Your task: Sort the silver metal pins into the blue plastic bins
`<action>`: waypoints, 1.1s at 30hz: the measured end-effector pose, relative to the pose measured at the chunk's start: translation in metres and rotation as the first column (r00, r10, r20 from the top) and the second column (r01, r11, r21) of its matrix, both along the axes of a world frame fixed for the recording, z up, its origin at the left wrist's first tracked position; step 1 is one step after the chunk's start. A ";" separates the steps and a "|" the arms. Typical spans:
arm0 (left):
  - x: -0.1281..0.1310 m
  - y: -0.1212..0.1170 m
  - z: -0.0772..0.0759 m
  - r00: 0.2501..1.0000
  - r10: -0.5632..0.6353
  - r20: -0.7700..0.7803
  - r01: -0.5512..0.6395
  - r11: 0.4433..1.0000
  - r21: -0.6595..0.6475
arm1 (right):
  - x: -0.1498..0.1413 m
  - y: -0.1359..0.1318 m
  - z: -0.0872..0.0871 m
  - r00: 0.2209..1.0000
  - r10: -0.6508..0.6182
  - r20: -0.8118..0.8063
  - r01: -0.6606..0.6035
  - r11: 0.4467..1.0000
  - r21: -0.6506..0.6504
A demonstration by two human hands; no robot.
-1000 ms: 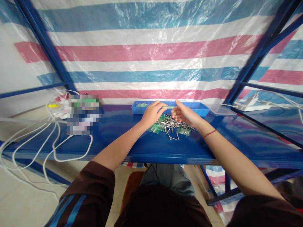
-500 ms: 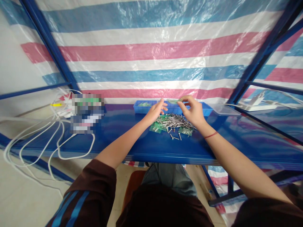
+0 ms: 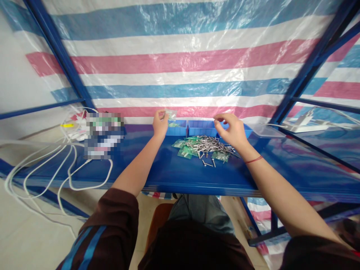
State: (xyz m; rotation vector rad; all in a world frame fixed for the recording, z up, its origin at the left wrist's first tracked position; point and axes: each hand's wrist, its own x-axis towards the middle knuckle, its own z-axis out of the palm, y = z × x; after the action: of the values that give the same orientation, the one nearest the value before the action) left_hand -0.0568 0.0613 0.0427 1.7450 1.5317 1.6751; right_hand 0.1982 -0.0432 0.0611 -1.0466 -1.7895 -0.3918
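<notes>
Left hand (image 3: 161, 125) pinches a small clear bag (image 3: 171, 114) over the left end of the blue tray (image 3: 178, 131), near the surface (image 3: 180, 176)'s far edge; right hand (image 3: 232, 129) curls loosely, fingertips parted. Slack pinch, and that bag could slip behind!

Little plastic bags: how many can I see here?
At least 4: a held bag in the left hand, a tray bag inside the blue tray, a green bag left of the screws, and a right-hand bag. Overlaps may hide more.
</notes>
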 end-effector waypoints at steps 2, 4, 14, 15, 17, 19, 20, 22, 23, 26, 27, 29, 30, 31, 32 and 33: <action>-0.015 0.005 -0.004 0.977 0.056 -0.206 -0.076 0.993 -0.095 | 0.012 0.003 0.002 0.996 -0.084 -0.041 0.079 0.989 -0.124; -0.022 0.004 -0.007 0.896 0.062 -0.439 -0.147 0.976 -0.161 | 0.028 0.009 0.003 0.990 -0.139 0.018 0.138 0.941 -0.309; -0.001 -0.020 -0.006 0.758 0.055 -0.650 -0.127 0.990 -0.064 | 0.052 -0.016 0.021 0.900 0.411 0.142 0.013 0.301 -0.954; 0.002 -0.022 -0.005 0.759 0.047 -0.650 -0.102 0.994 -0.047 | 0.046 -0.020 0.021 0.898 0.405 0.174 0.057 0.284 -0.957; 0.010 -0.028 -0.005 0.757 0.023 -0.653 -0.043 0.999 -0.014 | 0.034 -0.025 0.018 0.886 0.378 0.269 0.162 0.290 -0.943; 0.019 -0.034 -0.005 0.752 0.004 -0.659 0.008 1.000 0.015 | 0.026 -0.024 0.012 0.863 0.348 0.367 0.254 0.328 -0.910; 0.024 -0.037 -0.005 0.750 -0.012 -0.662 0.036 0.999 0.023 | 0.023 -0.023 0.009 0.852 0.336 0.402 0.283 0.351 -0.893; 0.031 -0.042 -0.005 0.743 -0.047 -0.667 0.091 0.995 0.032 | 0.020 -0.020 0.004 0.844 0.313 0.436 0.303 0.394 -0.868; 0.034 -0.045 -0.005 0.741 -0.065 -0.668 0.118 0.992 0.035 | 0.020 -0.019 0.004 0.847 0.305 0.436 0.297 0.409 -0.863; 0.039 -0.048 -0.006 0.741 -0.108 -0.663 0.186 0.981 0.047 | 0.023 -0.021 0.008 0.870 0.289 0.399 0.246 0.446 -0.860; 0.040 -0.049 -0.006 0.742 -0.122 -0.660 0.210 0.976 0.055 | 0.026 -0.021 0.011 0.878 0.277 0.389 0.233 0.464 -0.855; 0.042 -0.051 -0.006 0.741 -0.152 -0.655 0.264 0.962 0.076 | 0.032 -0.022 0.017 0.898 0.238 0.371 0.206 0.517 -0.831; 0.044 -0.052 -0.005 0.738 -0.172 -0.652 0.297 0.951 0.084 | 0.035 -0.022 0.019 0.912 0.216 0.349 0.182 0.549 -0.816; 0.045 -0.054 -0.004 0.735 -0.202 -0.647 0.336 0.938 0.089 | 0.038 -0.022 0.022 0.929 0.198 0.313 0.146 0.581 -0.801; 0.047 -0.057 -0.003 0.730 -0.242 -0.640 0.381 0.921 0.087 | 0.040 -0.021 0.023 0.947 0.186 0.262 0.098 0.609 -0.787; 0.050 -0.060 -0.003 0.721 -0.295 -0.627 0.432 0.899 0.075 | 0.040 -0.021 0.024 0.963 0.181 0.200 0.043 0.630 -0.775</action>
State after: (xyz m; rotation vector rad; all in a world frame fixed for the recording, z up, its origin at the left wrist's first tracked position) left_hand -0.0070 0.0013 0.0399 2.6855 1.0939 1.1638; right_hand 0.2387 -0.0639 0.0849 -1.5583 -2.3052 0.3826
